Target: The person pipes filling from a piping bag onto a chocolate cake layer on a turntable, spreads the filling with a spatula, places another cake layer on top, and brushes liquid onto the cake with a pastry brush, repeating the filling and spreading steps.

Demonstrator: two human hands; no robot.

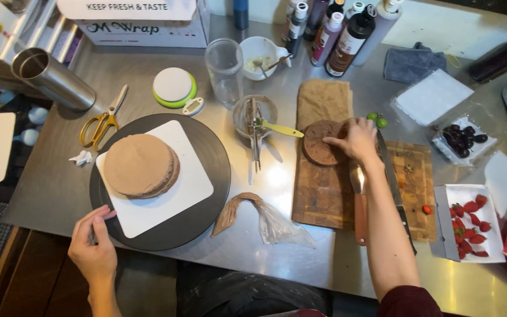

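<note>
My right hand (353,141) rests on a round chocolate cake layer (318,144) lying on a wooden cutting board (324,194). Its fingers grip the layer's right edge. My left hand (93,243) is at the near rim of a dark turntable (206,176), fingers curled against it. On the turntable sits a white square board (189,188) carrying a stacked cake covered in brown frosting (139,165). A piping bag (253,214) with brown frosting lies between the turntable and the cutting board. A spatula with a red-brown handle (360,214) lies on the board beside my right forearm.
A long knife (395,188) lies along the board. Yellow scissors (102,122), a steel cylinder (51,79), a glass jar (225,69), bowls with utensils (254,114), several bottles (338,32), a tray of strawberries (470,226) and a tray of dark cherries (462,140) stand around on the steel table.
</note>
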